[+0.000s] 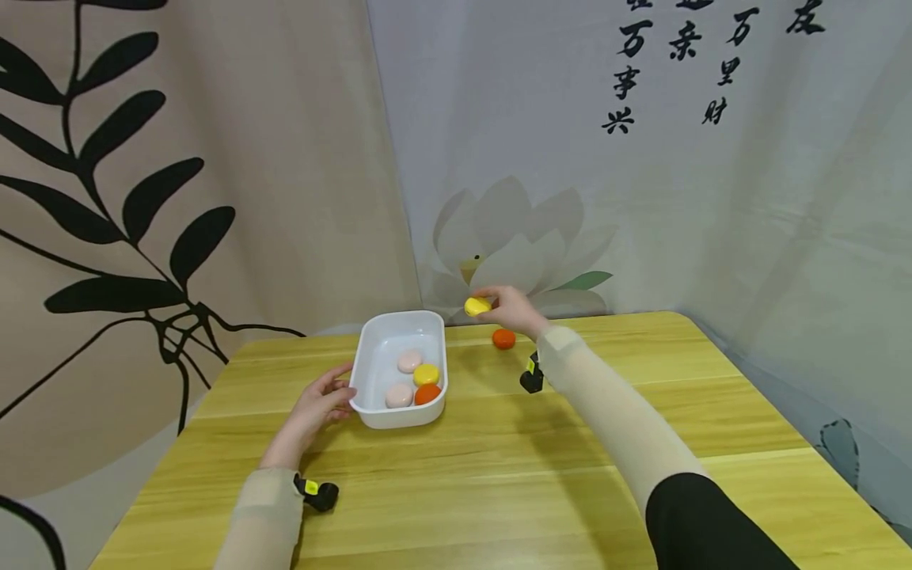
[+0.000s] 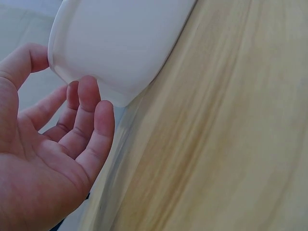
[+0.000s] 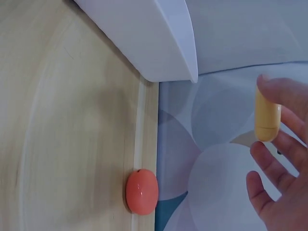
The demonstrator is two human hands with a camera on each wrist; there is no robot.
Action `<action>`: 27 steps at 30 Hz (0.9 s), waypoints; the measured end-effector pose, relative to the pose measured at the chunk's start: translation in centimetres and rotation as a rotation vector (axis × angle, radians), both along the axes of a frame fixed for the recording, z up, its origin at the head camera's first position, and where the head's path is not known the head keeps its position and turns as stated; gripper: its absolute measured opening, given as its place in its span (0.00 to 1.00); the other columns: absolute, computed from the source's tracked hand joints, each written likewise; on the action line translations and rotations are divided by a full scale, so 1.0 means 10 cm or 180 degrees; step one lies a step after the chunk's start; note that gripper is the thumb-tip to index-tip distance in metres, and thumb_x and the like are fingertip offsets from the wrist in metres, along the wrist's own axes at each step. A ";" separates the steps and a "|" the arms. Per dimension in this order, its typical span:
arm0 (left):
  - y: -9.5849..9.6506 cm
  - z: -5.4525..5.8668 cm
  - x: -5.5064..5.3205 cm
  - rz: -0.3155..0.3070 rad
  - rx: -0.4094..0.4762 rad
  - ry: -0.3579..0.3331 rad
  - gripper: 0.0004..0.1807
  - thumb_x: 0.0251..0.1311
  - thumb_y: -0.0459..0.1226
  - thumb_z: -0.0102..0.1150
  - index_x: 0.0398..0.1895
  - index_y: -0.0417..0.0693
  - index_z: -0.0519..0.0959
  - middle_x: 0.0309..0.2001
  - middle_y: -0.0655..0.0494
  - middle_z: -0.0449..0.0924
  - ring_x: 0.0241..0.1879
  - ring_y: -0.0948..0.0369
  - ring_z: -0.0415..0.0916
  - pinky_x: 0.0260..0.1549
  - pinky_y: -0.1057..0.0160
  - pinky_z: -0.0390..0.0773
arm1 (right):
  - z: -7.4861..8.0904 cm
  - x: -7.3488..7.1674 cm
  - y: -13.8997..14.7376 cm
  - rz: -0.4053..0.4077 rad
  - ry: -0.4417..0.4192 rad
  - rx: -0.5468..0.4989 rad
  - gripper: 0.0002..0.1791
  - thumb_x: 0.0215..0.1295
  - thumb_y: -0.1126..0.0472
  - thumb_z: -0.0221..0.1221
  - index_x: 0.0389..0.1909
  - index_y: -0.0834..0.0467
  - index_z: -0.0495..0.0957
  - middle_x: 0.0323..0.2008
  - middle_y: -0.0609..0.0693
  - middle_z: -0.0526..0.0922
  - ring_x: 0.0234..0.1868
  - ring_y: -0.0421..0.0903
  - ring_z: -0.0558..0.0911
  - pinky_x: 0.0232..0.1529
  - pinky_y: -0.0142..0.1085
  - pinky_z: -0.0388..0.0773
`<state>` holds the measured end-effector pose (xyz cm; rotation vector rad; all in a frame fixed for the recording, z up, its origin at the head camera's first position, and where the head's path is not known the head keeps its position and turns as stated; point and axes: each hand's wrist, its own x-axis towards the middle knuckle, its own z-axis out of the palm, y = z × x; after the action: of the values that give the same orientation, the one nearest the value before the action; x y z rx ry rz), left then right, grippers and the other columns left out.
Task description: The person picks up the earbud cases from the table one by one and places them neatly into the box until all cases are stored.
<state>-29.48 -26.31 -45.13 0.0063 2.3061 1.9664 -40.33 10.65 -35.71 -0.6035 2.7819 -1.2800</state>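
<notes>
A white tray, smooth-walled and round-cornered, is standing on a tabletop of streaky, yellowish wood grain. A loose orange piece, glossy and rounded, is lying to the tray's right. Beyond the tray's far right corner, the right hand is reaching out with its arm extended, its grip pinching a smooth, rounded yellow piece in the air. At the tray's left side, the left hand is bending its fingers, its grip clamping the tray's edge. In the tray's near right part, two pale pink pieces, another yellow piece and another orange piece are resting.
</notes>
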 end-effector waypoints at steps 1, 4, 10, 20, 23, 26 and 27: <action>0.00 0.00 0.00 -0.0002 -0.0003 0.0002 0.35 0.65 0.33 0.57 0.74 0.42 0.57 0.53 0.42 0.69 0.35 0.58 0.75 0.38 0.60 0.80 | 0.00 0.01 -0.01 0.0007 0.0004 0.0001 0.28 0.58 0.61 0.68 0.61 0.56 0.76 0.55 0.52 0.78 0.40 0.49 0.76 0.40 0.38 0.75; 0.01 0.00 0.01 0.0007 -0.0014 0.0017 0.34 0.65 0.33 0.57 0.73 0.42 0.57 0.52 0.43 0.70 0.35 0.58 0.75 0.37 0.60 0.80 | -0.01 0.02 -0.05 0.0032 0.0000 0.0011 0.27 0.58 0.61 0.68 0.61 0.55 0.76 0.54 0.51 0.78 0.40 0.49 0.76 0.40 0.38 0.76; 0.01 -0.03 0.00 0.0025 0.0003 0.0061 0.34 0.64 0.33 0.58 0.73 0.42 0.59 0.51 0.43 0.71 0.35 0.57 0.76 0.36 0.62 0.80 | -0.06 0.00 -0.13 0.0121 0.0004 0.0051 0.29 0.57 0.59 0.68 0.61 0.55 0.76 0.52 0.50 0.79 0.39 0.48 0.77 0.40 0.37 0.76; -0.01 -0.04 -0.01 0.0017 -0.0001 0.0058 0.34 0.65 0.33 0.56 0.73 0.42 0.58 0.55 0.35 0.69 0.35 0.58 0.76 0.37 0.62 0.80 | -0.09 0.01 -0.28 0.0246 0.0058 0.0099 0.29 0.58 0.59 0.68 0.61 0.58 0.75 0.52 0.50 0.80 0.45 0.48 0.77 0.45 0.39 0.76; -0.01 -0.04 -0.01 0.0013 -0.0025 0.0058 0.34 0.65 0.33 0.56 0.73 0.42 0.58 0.56 0.35 0.69 0.35 0.58 0.76 0.37 0.62 0.80 | -0.10 0.00 -0.32 0.0269 0.0072 0.0132 0.27 0.58 0.59 0.68 0.60 0.56 0.76 0.51 0.50 0.80 0.44 0.47 0.76 0.44 0.38 0.76; -0.01 -0.04 -0.01 0.0013 -0.0036 0.0052 0.34 0.65 0.34 0.56 0.73 0.43 0.58 0.56 0.35 0.69 0.36 0.58 0.76 0.37 0.62 0.80 | -0.12 -0.01 -0.36 0.0296 0.0083 0.0144 0.27 0.58 0.59 0.68 0.60 0.56 0.77 0.51 0.50 0.80 0.43 0.47 0.76 0.43 0.37 0.76; -0.01 -0.04 -0.01 0.0009 -0.0038 0.0051 0.34 0.65 0.34 0.56 0.73 0.43 0.58 0.56 0.35 0.69 0.36 0.58 0.76 0.37 0.62 0.80 | -0.13 -0.01 -0.37 0.0305 0.0083 0.0147 0.27 0.57 0.58 0.69 0.60 0.56 0.77 0.51 0.50 0.80 0.43 0.47 0.76 0.42 0.37 0.76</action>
<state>-29.59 -26.42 -45.54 0.0179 2.3291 1.9611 -40.46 7.00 -36.99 -0.7460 2.7571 -1.1952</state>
